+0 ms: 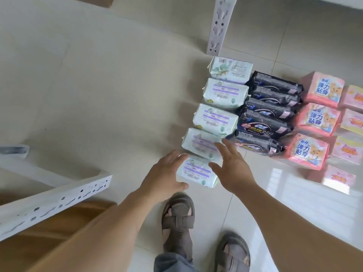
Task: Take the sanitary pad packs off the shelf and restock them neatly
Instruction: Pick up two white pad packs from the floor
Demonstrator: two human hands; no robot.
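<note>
Between my two hands lies the nearest pale green pad pack (196, 173), flat on the floor tiles (98, 95), with purple bands of print too blurred for me to read. My left hand (164, 179) rests against its left end, fingers straight and thumb lying along its near edge. My right hand (228, 167) hovers over its right end with fingers spread and relaxed; I cannot tell whether it touches the pack.

Beyond my fingertips the same pale green packs (216, 118) run away in a column of four more, edge to edge; the farthest shows a barcode. Just right of my right hand, a column of black packs (265, 122) overlaps like shingles; I read "NEW" on several and "350" on the one nearest the hand. Further right is a column of three pink packs (318, 118) printed "弹力贴身" beside a cartoon bear, and past them, at the frame's right edge, paler pink and yellow packs (351, 120) whose writing I cannot make out.

Beyond the far end of the green column stands a white perforated shelf upright (220, 26). Left of my left arm another white perforated rail (55, 201) crosses above a brown board (49, 232). Below my wrists are two feet in grey sandals (178, 218).
</note>
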